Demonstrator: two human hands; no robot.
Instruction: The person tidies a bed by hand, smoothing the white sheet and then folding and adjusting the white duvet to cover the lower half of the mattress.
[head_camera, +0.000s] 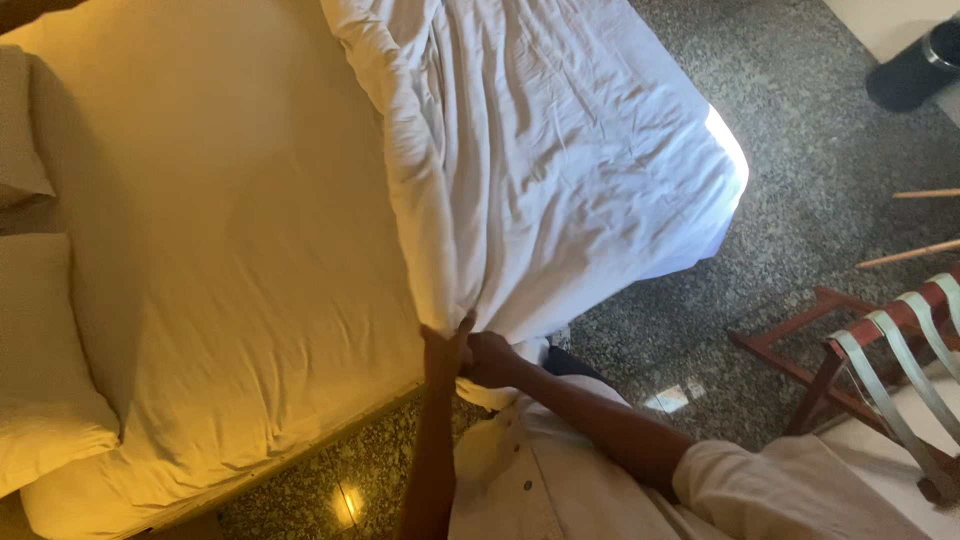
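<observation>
A white crumpled duvet (540, 150) lies over the right half of the bed and hangs off its near edge. My left hand (443, 350) and my right hand (490, 358) are close together at the duvet's near corner, both closed on the fabric. The bed's fitted sheet (230, 260) lies bare and smooth on the left under yellow light. Two pillows (40, 350) rest at the far left edge. My white shirt fills the bottom of the view.
A wooden folding luggage rack (880, 360) with pale straps stands on the speckled stone floor (800, 150) at right. A dark round bin (915, 65) sits at the top right corner. Two thin wooden sticks (915, 250) jut in from the right.
</observation>
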